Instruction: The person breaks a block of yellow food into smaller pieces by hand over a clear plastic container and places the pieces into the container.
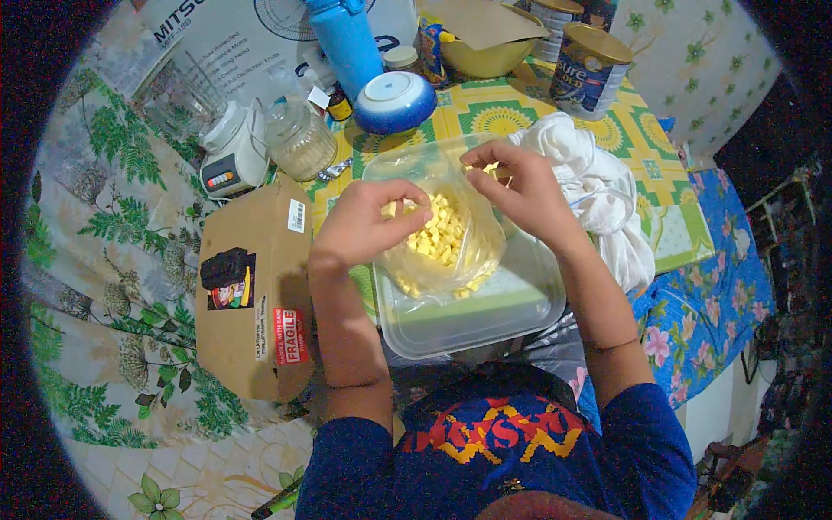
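A clear plastic bag [479,224] full of small yellow cubes [442,232] sits in a shallow clear plastic tub [520,305]. What food the cubes are I cannot tell. At the bag's left side, my left hand [371,218] is closed, thumb and fingertips curled together on the thin plastic. My right hand [523,189] is raised at the upper right of the bag, fingers bent toward the thumb around its edge. Yellow shows between the right fingers; whether it is cubes or tablecloth behind them is unclear.
Left of the tub stands a cardboard box [251,286], with a blender base [234,152] and glass jar [299,139] behind. A blue-and-white bowl [396,102], blue bottle [345,48] and cans [589,74] stand farther back. White cloth [598,186] lies at the right.
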